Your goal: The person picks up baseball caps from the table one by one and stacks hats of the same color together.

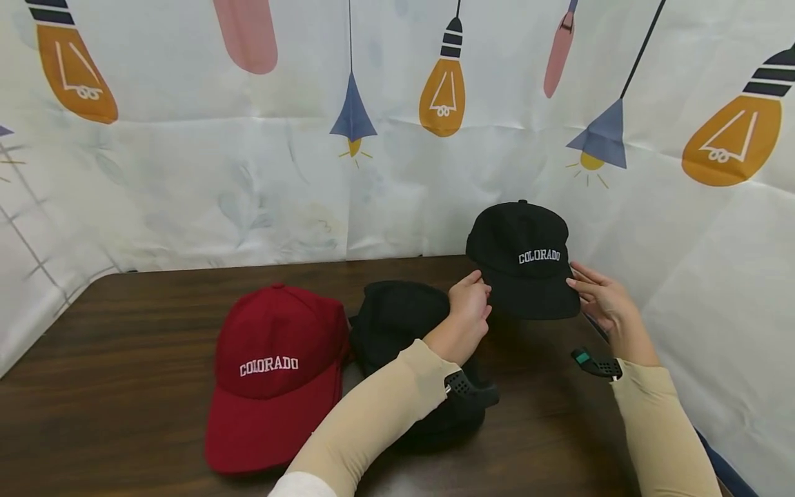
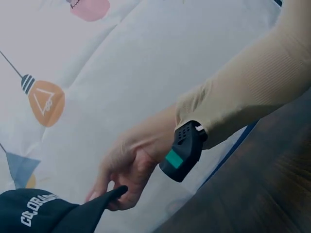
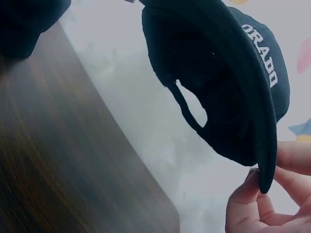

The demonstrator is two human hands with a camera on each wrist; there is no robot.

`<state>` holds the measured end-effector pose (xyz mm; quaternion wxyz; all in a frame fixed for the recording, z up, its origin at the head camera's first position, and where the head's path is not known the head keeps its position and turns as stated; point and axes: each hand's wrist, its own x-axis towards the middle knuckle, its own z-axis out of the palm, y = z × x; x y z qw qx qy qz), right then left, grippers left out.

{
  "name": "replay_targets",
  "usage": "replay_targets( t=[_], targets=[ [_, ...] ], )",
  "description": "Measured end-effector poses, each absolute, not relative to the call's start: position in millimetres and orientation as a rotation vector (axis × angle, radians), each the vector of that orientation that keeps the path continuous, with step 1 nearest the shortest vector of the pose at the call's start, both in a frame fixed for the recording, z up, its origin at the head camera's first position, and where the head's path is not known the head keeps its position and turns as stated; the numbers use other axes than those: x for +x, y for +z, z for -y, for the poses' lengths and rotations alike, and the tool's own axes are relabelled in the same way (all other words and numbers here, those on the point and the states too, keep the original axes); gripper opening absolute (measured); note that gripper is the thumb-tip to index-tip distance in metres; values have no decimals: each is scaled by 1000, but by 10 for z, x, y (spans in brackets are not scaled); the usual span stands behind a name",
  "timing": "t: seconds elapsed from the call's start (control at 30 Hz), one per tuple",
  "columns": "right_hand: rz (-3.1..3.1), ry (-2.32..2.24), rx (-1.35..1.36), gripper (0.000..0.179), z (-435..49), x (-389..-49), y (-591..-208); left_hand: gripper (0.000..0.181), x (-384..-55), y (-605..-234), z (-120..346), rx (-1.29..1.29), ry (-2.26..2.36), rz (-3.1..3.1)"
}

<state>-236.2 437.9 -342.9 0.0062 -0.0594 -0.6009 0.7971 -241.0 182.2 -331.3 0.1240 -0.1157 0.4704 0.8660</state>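
Note:
A black cap [image 1: 523, 259] with white COLORADO lettering is held up off the table, its brim toward me. My left hand [image 1: 470, 310] grips the brim's left side with curled fingers. At the right edge, my right hand [image 1: 605, 304] pinches the brim between thumb and fingers; in the right wrist view, the right hand [image 3: 272, 204] shows at the brim's corner. That view also shows the inside of the cap [image 3: 204, 73] and its back strap. The left wrist view shows the right hand [image 2: 129, 160] at the brim; the left hand is out of that view.
A red COLORADO cap [image 1: 279, 373] lies on the brown wooden table [image 1: 124, 386], left of center. Beside it is other black headwear [image 1: 400, 310], partly hidden under my left forearm. A white printed cloth [image 1: 397, 193] hangs behind the table and along its right side.

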Motion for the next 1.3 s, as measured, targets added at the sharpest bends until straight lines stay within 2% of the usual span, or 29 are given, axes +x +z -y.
replay_targets(
  t=[0.57, 0.9, 1.17, 1.3],
  targets=[
    [1818, 2631, 5, 44, -4273, -2275, -3396, 42, -2263, -3302, -1578, -315, 2577, -1302],
    [1784, 2686, 298, 46, -4182, -2228, -3388, 46, -2187, -3304, -1345, -311, 2644, -1125],
    [1778, 2720, 260, 43, -4056, -2201, -3343, 45, -2126, -3229, -1191, -253, 2675, -1100],
    [1763, 2732, 328, 45, -3963, -2211, -3300, 45, -2103, -3197, -1090, -221, 2689, -1105]
  ],
)
